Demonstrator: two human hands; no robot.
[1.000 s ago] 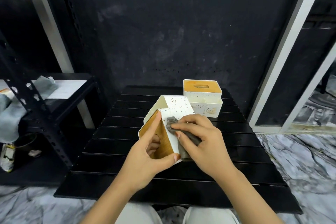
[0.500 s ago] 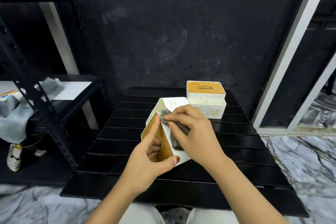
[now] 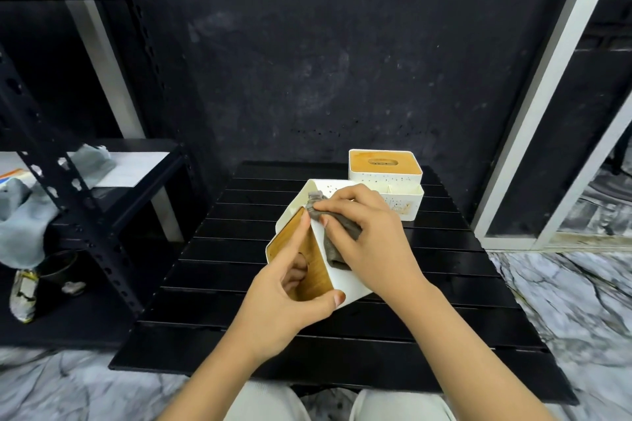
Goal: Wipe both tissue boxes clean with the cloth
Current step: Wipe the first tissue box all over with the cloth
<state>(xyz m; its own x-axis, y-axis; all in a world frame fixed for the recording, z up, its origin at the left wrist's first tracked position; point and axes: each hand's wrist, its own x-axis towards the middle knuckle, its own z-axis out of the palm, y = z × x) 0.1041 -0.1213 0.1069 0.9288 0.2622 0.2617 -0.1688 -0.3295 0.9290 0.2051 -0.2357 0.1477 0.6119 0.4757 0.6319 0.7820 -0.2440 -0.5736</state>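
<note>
Tissue boxes are the work here, and the nearer white plastic tissue box with a tan wooden lid (image 3: 309,261) is the landmark: it is tilted up on the black slatted counter (image 3: 427,263), lid turned to the left. On its left, the left hand (image 3: 287,297) holds it, forefinger laid along the lid's upper edge, thumb hooked under the near corner, other fingers (image 3: 297,272) curled into the lid's opening. On its right face, the right hand (image 3: 367,239) presses a crumpled grey-brown cloth (image 3: 337,239) against the white wall, thumb and forefinger pinching the cloth near the box's upper edge, remaining fingers close together over it. Behind and to the right of this box, the second white tissue box with a tan wooden lid (image 3: 384,174) sits upright on a matching white tray section, well apart from both hands. By my judgement the task is mid-course: one side of the near box is under the cloth, its other faces cannot be judged clean or not, and the far box looks not yet taken up
</note>
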